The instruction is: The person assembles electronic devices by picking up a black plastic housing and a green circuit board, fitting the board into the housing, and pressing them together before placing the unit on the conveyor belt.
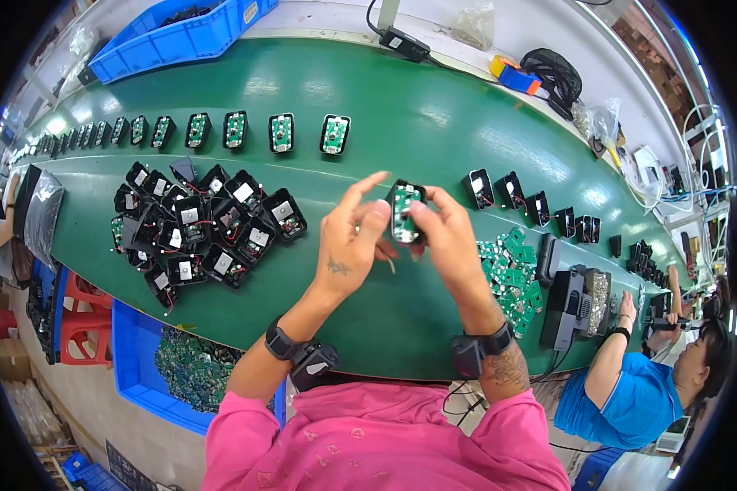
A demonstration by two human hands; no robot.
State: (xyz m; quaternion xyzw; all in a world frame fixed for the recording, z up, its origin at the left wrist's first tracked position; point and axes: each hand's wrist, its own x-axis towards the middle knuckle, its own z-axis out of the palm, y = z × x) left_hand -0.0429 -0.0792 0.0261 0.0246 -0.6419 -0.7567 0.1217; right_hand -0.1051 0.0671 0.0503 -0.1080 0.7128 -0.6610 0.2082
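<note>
In front of me my right hand (449,237) grips a small black plastic housing with a green circuit board (404,214) in it. The right thumb presses on the board's face. My left hand (348,237) is beside the housing's left side, index finger stretched out and thumb apart from it; it seems to hold nothing. Whether the left thumb touches the housing, I cannot tell. Left of my hands lies a heap of black housings (190,214) with loose wires and pale square parts inside. Loose green circuit boards (508,274) are piled by my right forearm.
Housings fitted with boards (282,132) form a row along the green table's (368,90) far left side. More black housings (510,190) line up to the right. Blue bins (172,45) sit at the far left and below the near edge. A co-worker in blue (630,401) works at right.
</note>
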